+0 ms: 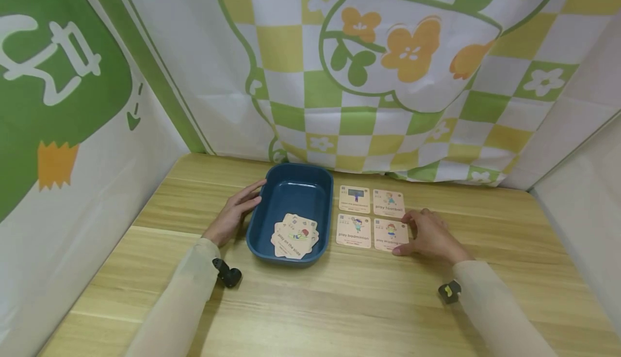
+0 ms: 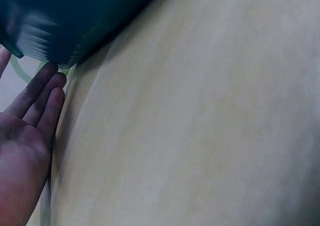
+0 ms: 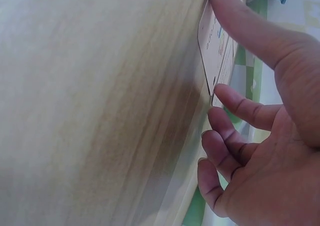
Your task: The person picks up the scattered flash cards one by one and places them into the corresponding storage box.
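Note:
A dark blue tray [image 1: 289, 262] stands on the wooden table. My left hand [image 1: 235, 212] is at its left side, fingers fairly straight against the outer wall; the left wrist view shows the fingertips [image 2: 47, 68] by the tray's underside. Inside the tray lies a loose pile of picture cards [image 1: 294, 235], the top one reading "play on the slide". My right hand [image 1: 429, 234] holds the right edge of a picture card [image 1: 386, 234] with a jumping child, thumb at the near corner and index finger at the far one. In the right wrist view this card [image 3: 214, 48] looks flat on the table.
Three more cards form a two-by-two block with the held one: a blackboard card [image 1: 354, 199], a football card [image 1: 388, 203] and a badminton card [image 1: 353, 231]. A patterned curtain [image 1: 349, 141] hangs along the table's back edge. White cloth walls [image 1: 121, 195] flank the table.

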`<state>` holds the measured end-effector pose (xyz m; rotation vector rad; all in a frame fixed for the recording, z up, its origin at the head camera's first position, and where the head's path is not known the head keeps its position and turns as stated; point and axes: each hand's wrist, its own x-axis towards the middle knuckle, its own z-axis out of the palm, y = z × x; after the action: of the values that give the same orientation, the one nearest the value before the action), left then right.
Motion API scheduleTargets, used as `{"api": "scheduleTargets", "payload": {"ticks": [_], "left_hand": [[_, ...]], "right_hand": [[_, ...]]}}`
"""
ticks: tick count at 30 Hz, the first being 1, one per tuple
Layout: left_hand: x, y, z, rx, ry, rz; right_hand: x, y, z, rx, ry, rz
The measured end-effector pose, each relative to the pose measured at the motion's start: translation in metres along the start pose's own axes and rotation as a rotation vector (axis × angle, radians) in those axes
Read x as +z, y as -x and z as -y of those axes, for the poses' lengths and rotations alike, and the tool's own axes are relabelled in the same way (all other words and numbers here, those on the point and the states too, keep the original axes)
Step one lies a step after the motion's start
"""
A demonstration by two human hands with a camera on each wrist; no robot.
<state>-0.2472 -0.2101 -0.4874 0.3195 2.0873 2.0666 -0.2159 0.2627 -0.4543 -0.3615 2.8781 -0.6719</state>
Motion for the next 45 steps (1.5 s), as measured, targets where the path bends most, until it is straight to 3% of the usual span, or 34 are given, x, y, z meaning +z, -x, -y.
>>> {"api": "scheduleTargets", "payload": {"ticks": [14,21,26,33,39,45], "left_hand": [[-0.001,0.0,0.0,0.006,-0.018,0.003],[0.0,-0.003,0.0,-0.003,-0.038,0.015],[0.0,-0.005,-0.001,0.004,-0.028,0.018],[-0.002,-0.001,0.002,0.002,-0.002,0.003],[0.0,-0.002,0.0,-0.004,-0.03,0.006],[0.0,-0.001,-0.001,-0.002,-0.029,0.0]], "right_hand": [[0.0,-0.002,0.003,0.028,-0.002,0.002],[-0.001,0.002,0.001,0.031,-0.021,-0.07],[-0.008,0.003,0.002,-0.01,-0.047,-0.126],[-0.014,0.003,0.002,-0.062,-0.131,-0.096],[-0.017,0.006,0.002,-0.053,-0.191,-0.063],[-0.02,0.008,0.001,-0.108,-0.21,-0.099]]}}
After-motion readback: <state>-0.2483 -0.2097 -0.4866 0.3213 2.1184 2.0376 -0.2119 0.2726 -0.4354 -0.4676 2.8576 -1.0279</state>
